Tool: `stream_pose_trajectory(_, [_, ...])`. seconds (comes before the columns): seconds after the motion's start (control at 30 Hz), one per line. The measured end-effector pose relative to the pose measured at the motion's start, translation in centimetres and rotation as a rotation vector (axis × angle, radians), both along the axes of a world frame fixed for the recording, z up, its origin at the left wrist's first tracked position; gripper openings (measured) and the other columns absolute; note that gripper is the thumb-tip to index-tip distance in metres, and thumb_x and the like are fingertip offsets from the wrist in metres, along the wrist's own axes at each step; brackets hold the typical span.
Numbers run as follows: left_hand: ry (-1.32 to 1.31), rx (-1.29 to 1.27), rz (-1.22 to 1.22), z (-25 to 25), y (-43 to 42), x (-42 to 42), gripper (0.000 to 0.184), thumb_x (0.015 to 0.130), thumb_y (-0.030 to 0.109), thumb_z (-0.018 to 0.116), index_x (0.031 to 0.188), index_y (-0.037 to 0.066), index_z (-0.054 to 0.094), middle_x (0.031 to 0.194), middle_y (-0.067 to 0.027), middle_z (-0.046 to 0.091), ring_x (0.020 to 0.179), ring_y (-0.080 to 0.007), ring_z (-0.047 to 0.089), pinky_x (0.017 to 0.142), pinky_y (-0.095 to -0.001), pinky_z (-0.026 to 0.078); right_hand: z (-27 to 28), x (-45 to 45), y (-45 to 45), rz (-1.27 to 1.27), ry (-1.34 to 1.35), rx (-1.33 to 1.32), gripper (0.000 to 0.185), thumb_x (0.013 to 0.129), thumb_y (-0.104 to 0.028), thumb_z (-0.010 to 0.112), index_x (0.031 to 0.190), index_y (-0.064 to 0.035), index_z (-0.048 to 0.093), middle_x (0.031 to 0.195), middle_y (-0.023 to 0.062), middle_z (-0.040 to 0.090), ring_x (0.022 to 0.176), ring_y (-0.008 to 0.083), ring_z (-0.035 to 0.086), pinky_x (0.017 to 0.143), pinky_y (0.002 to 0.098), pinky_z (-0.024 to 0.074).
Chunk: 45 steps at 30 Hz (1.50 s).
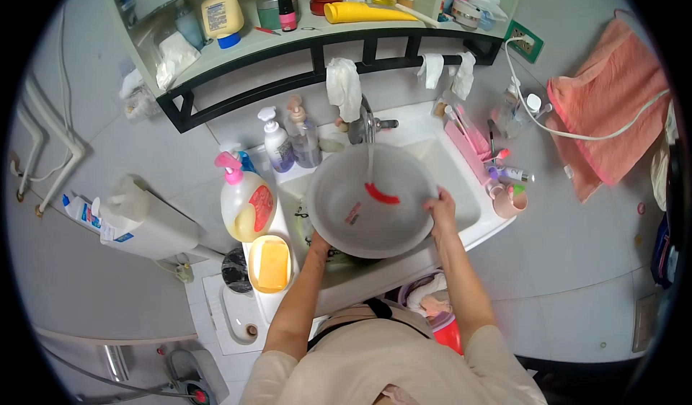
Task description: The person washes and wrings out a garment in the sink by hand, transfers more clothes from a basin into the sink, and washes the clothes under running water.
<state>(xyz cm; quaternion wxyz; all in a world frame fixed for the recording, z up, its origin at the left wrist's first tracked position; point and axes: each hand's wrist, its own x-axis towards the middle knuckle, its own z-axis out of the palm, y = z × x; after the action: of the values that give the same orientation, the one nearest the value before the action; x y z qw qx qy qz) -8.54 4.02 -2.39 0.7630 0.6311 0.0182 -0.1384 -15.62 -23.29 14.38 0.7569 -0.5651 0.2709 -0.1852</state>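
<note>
A round grey basin (335,210) is held over the white sink (468,217), under the faucet (369,125). Water runs from the spout into it, and a red curved mark and a small label show inside. My right hand (441,210) grips the basin's right rim. At the lower left side of the basin is my left hand (319,245), its fingers mostly hidden beneath it. Something dark and patterned shows in the sink below the basin's left edge.
Pump bottles (277,142) stand left of the faucet. A large pink-topped bottle (245,203) and a yellow soap bar in a dish (272,264) sit at the left edge. Right are a pink organizer (465,145) and pink cup (510,202). A black rail (274,81) crosses above.
</note>
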Motion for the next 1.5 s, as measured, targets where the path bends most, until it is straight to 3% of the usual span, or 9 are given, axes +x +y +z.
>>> stream_pose_trajectory(0.4, [0.042, 0.468, 0.054, 4.2, 0.1, -1.8, 0.055, 0.092, 0.044, 0.047, 0.116, -0.005, 0.047, 0.11, -0.0202, 0.057, 0.101, -0.0307, 0.053, 0.086, -0.0348, 0.04, 13.1, 0.2, 2.7, 0.112, -0.14, -1.628, 0.049, 0.064, 0.009, 0.054, 0.111, -0.0042, 0.053, 0.111, 0.0148, 0.058, 0.085, 0.0348, 0.06, 0.07, 0.0373, 0.0496])
stream_pose_trajectory(0.7, [0.06, 0.4, -0.07, 4.1, 0.3, -1.7, 0.065, 0.094, 0.047, 0.039, 0.132, -0.005, 0.034, 0.128, -0.0247, 0.044, 0.116, -0.035, 0.046, 0.094, -0.038, 0.037, 12.3, -3.1, 1.7, 0.081, -0.17, -1.824, 0.047, 0.061, 0.01, 0.054, 0.105, -0.0065, 0.052, 0.124, 0.0099, 0.054, 0.075, 0.0313, 0.063, 0.056, 0.0361, 0.0528])
stream_pose_trajectory(0.8, [0.049, 0.382, -0.049, 2.3, -0.1, -1.4, 0.065, 0.094, 0.047, 0.038, 0.131, -0.006, 0.034, 0.129, -0.0251, 0.043, 0.116, -0.0355, 0.046, 0.094, -0.0392, 0.037, 12.0, -5.6, 0.7, -0.11, -0.119, -1.844, 0.05, 0.062, 0.01, 0.052, 0.109, -0.0061, 0.052, 0.123, 0.0111, 0.054, 0.085, 0.0302, 0.063, 0.064, 0.0367, 0.0531])
stream_pose_trajectory(0.93, [0.063, 0.518, -0.087, -4.4, 0.8, 1.4, 0.076, 0.092, 0.055, 0.037, 0.136, -0.007, 0.029, 0.135, -0.0234, 0.04, 0.123, -0.0346, 0.039, 0.101, -0.0387, 0.031, 10.2, -10.9, -1.2, -0.442, 0.028, -1.426, 0.05, 0.072, 0.006, 0.048, 0.121, -0.0036, 0.048, 0.116, 0.0179, 0.057, 0.1, 0.0282, 0.059, 0.09, 0.0323, 0.0429])
stream_pose_trajectory(1.0, [-0.036, 0.416, -0.078, -5.1, 0.3, 0.8, 0.07, 0.094, 0.051, 0.035, 0.133, -0.007, 0.032, 0.132, -0.024, 0.042, 0.117, -0.0355, 0.045, 0.095, -0.0399, 0.037, 10.3, -14.9, -1.3, -0.504, 0.153, -1.066, 0.046, 0.074, 0.002, 0.05, 0.12, -0.0013, 0.048, 0.112, 0.0167, 0.057, 0.097, 0.0244, 0.058, 0.088, 0.0307, 0.0426])
stream_pose_trajectory(1.07, [0.138, 0.482, -0.01, 1.8, 0.0, -0.9, 0.071, 0.093, 0.052, 0.037, 0.131, -0.008, 0.034, 0.131, -0.023, 0.044, 0.116, -0.0345, 0.046, 0.094, -0.039, 0.038, 7.7, -18.9, -3.3, -0.592, 0.13, -0.896, 0.041, 0.077, -0.004, 0.052, 0.116, 0.0032, 0.047, 0.105, 0.0135, 0.056, 0.092, 0.0178, 0.055, 0.082, 0.0296, 0.0444])
stream_pose_trajectory(1.13, [0.059, 0.307, -0.061, -6.5, 1.2, 1.9, 0.07, 0.093, 0.051, 0.038, 0.132, -0.007, 0.034, 0.131, -0.0212, 0.044, 0.117, -0.0325, 0.045, 0.095, -0.0371, 0.037, 2.8, -24.5, -5.1, -0.6, 0.303, -0.719, 0.038, 0.077, -0.004, 0.052, 0.115, 0.004, 0.046, 0.105, 0.0146, 0.056, 0.092, 0.0191, 0.054, 0.08, 0.0305, 0.0448])
stream_pose_trajectory(1.23, [0.099, 0.406, -0.059, 0.3, 1.1, 0.0, 0.068, 0.094, 0.049, 0.039, 0.132, -0.006, 0.035, 0.132, -0.0193, 0.044, 0.117, -0.0294, 0.045, 0.097, -0.0353, 0.035, -2.6, -32.2, -3.6, -0.682, 0.371, -0.318, 0.036, 0.078, -0.004, 0.053, 0.112, 0.0038, 0.045, 0.103, 0.0141, 0.056, 0.093, 0.0205, 0.054, 0.08, 0.0322, 0.0451])
stream_pose_trajectory(1.5, [0.065, 0.147, -0.047, -4.3, 3.5, 2.3, 0.066, 0.093, 0.048, 0.042, 0.132, -0.004, 0.038, 0.13, -0.0146, 0.046, 0.114, -0.0252, 0.045, 0.1, -0.0322, 0.032, -17.4, -54.0, 4.8, -1.142, 0.638, 0.192, 0.037, 0.071, -0.003, 0.054, 0.107, 0.0007, 0.045, 0.097, 0.0124, 0.054, 0.088, 0.0215, 0.056, 0.07, 0.0316, 0.0489])
